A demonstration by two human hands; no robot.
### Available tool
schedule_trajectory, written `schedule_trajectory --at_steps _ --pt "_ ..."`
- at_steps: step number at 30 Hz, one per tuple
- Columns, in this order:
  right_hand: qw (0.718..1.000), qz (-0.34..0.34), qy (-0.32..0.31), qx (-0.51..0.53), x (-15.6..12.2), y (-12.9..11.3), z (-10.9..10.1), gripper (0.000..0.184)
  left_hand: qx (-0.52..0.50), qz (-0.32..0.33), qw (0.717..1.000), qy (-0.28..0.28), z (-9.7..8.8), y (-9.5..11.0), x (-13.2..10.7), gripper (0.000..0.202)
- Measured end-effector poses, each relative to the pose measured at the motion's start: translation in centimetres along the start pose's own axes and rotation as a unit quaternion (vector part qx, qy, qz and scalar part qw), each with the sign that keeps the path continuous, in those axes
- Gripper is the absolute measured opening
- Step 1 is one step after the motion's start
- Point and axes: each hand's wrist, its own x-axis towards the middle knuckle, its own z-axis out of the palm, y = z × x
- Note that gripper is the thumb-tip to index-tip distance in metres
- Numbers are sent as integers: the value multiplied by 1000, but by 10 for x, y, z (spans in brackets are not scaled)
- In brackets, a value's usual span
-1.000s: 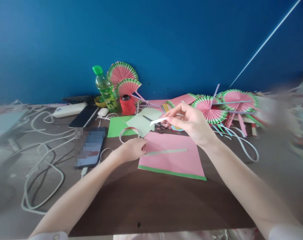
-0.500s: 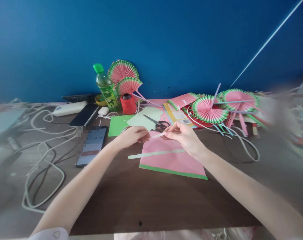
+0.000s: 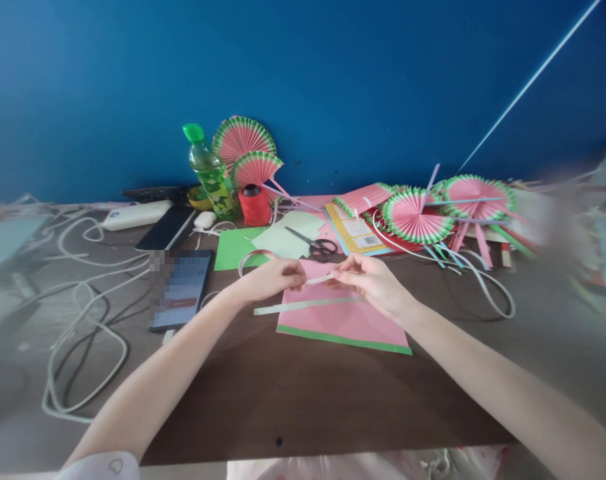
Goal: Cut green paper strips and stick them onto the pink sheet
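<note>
Between my two hands, a short whitish strip (image 3: 319, 279) is stretched over the pink paper. My right hand (image 3: 370, 280) pinches its right end between thumb and finger. My left hand (image 3: 275, 279) is closed around the left end, its fingertips partly hidden. Below them lies a pink sheet (image 3: 343, 327) with a green band along its near edge. A long pale green strip (image 3: 283, 308) crosses this sheet and sticks out past its left side. Behind my left hand, a thin ring (image 3: 243, 261) like a tape roll is partly covered. Black scissors (image 3: 323, 249) rest just beyond my hands.
Green paper (image 3: 233, 250) and pale green paper (image 3: 283, 233) lie behind. A bottle (image 3: 213, 177), a red thread spool (image 3: 255, 207) and pleated paper fans (image 3: 417, 215) stand or lie toward the wall. Phones (image 3: 183, 290) and looped white cables (image 3: 57, 360) occupy the left.
Both hands have come slightly nearer to me and to the right, and my left hand now closes on the strip's left end. The view has shifted a little; the papers stay put.
</note>
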Motion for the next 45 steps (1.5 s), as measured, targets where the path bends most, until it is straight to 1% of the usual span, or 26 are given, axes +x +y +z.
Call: schedule_trajectory --at_steps 3,5,7,8,10,12,14,16,20,23,26,32,38,45 --pt "1000 2 -5 -9 -1 3 -1 29 12 -2 1000 -15 1 2 -2 15" --pt "999 -1 0 -41 -2 4 0 29 12 -5 999 -36 1 3 -3 13" --pt "995 -11 3 -101 -4 4 1 28 15 -5 998 -55 2 3 -3 12" --pt "988 -24 10 -149 -5 4 2 27 20 -3 998 -60 3 3 -3 12" --pt "961 -64 34 -268 -7 2 3 25 24 1 998 -59 6 2 -2 12" --pt "919 -97 59 -377 -9 2 3 24 25 -1 998 -56 10 0 0 13" --pt "890 -101 60 -440 -9 2 2 24 30 -14 998 -56 14 -2 2 14" --pt "874 -91 48 -474 -9 5 1 24 44 -27 997 -58 17 -4 3 15" --pt "859 -66 37 -507 -7 11 -1 26 83 -42 994 -55 22 -6 4 18" --pt "855 -48 21 -516 -6 15 -2 23 114 -46 991 -49 26 -5 4 19" --pt "854 -40 14 -519 -5 19 -3 21 146 -42 988 -32 29 -3 3 20" --pt "849 -46 12 -527 -5 20 -5 22 174 -42 984 -25 31 0 3 20" --pt "849 -49 15 -525 -4 22 -5 21 224 -61 973 3 35 9 2 18" --pt "851 -51 12 -523 -4 24 -5 19 229 -65 971 4 36 9 3 17"
